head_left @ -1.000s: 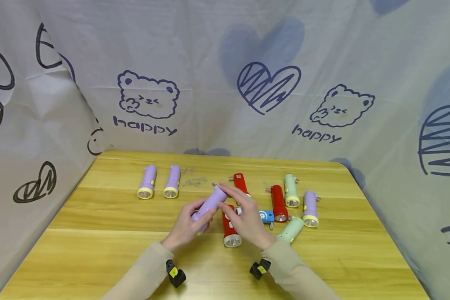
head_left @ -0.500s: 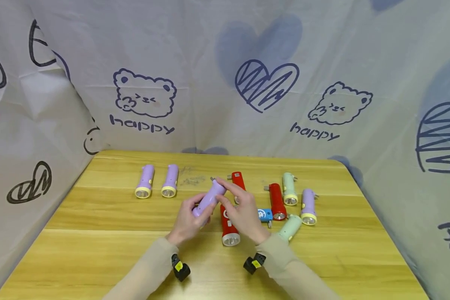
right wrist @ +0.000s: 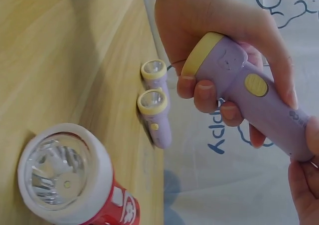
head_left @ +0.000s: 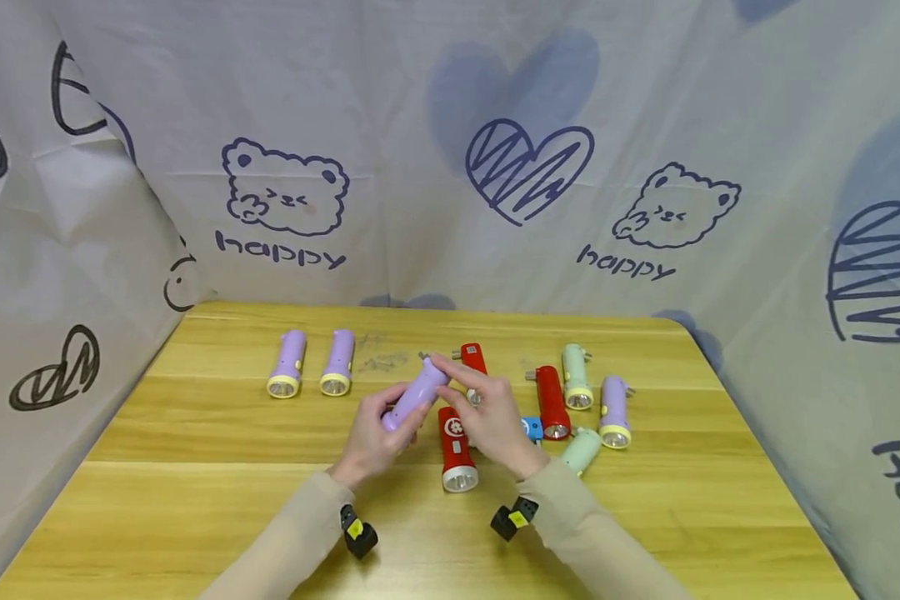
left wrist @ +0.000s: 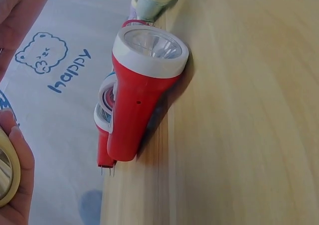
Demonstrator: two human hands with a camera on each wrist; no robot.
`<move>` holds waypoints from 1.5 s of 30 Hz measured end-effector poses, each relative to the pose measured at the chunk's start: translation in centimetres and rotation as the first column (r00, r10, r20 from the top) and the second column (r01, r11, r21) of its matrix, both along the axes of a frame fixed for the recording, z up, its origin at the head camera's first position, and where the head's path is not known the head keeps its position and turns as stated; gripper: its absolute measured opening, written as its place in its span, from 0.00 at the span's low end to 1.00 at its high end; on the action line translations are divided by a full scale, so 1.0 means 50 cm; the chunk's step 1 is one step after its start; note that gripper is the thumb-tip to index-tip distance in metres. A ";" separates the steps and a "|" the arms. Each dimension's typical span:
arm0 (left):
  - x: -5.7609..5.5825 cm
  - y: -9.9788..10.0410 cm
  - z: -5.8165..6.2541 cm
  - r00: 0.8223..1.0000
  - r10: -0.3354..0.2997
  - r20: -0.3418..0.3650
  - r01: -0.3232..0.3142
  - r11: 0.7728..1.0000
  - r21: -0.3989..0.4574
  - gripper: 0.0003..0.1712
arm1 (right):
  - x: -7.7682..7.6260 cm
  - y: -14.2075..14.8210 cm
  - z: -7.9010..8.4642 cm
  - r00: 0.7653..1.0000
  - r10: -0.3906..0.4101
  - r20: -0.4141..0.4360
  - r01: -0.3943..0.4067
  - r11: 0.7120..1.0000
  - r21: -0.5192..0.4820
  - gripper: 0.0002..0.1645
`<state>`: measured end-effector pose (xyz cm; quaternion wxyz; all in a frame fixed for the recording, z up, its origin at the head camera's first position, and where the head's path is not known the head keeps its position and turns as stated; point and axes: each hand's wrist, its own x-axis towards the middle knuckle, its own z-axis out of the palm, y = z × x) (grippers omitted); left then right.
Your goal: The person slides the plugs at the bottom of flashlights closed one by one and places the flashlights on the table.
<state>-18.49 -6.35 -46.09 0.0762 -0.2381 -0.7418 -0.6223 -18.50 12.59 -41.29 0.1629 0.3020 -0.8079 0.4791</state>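
Observation:
My left hand [head_left: 373, 440] is wrapped round the purple flashlight [head_left: 417, 395], above the table. In the right wrist view its fingers [right wrist: 205, 93] curl under the body, close to the yellow-rimmed head [right wrist: 202, 53]. My right hand [head_left: 492, 417] pinches the tail end, where metal plug prongs [head_left: 423, 356] stick out. The flashlight slants, tail up and to the right. A yellow oval switch [right wrist: 256, 85] shows on its side. Just below the hands lies a red flashlight [head_left: 457, 450] with a white rim. Only the yellow rim [left wrist: 12, 167] of the held flashlight enters the left wrist view.
Two purple flashlights [head_left: 287, 364] [head_left: 338, 362] lie side by side at the back left. Toward the right lie more flashlights: red [head_left: 551, 402], green [head_left: 576, 375], purple [head_left: 614, 412], and a blue one [head_left: 532, 428] partly covered by my right hand. Printed cloth [head_left: 412, 167] hangs behind the table.
The held flashlight has risen slightly, and its plug prongs show more clearly than a second ago. Both hands keep their hold. The head view has shifted a little.

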 end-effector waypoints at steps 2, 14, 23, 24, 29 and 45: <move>-0.001 0.001 0.003 1.000 0.012 0.000 -0.012 1.000 -0.010 0.13 | -0.001 -0.002 0.005 1.000 -0.010 0.005 0.010 1.000 -0.002 0.25; -0.006 0.007 0.007 0.999 0.045 -0.017 -0.046 0.999 -0.012 0.13 | -0.007 -0.009 0.013 0.999 -0.050 0.003 0.050 0.998 -0.045 0.24; -0.005 0.008 0.009 0.997 0.066 -0.044 -0.067 0.997 -0.039 0.13 | -0.007 -0.007 0.015 0.997 -0.065 0.050 0.069 0.995 -0.074 0.22; -0.005 0.009 0.009 0.997 0.068 -0.047 -0.070 0.997 -0.043 0.13 | -0.007 -0.007 0.015 0.996 -0.066 0.063 0.071 0.994 -0.081 0.22; -0.005 0.012 0.009 0.995 0.080 -0.056 -0.083 0.995 -0.051 0.13 | -0.006 -0.005 0.015 0.993 -0.069 0.097 0.079 0.991 -0.107 0.21; -0.004 0.022 0.012 0.993 0.097 -0.061 -0.100 0.993 -0.054 0.13 | -0.009 -0.001 0.015 0.989 -0.120 0.090 0.135 0.973 -0.188 0.18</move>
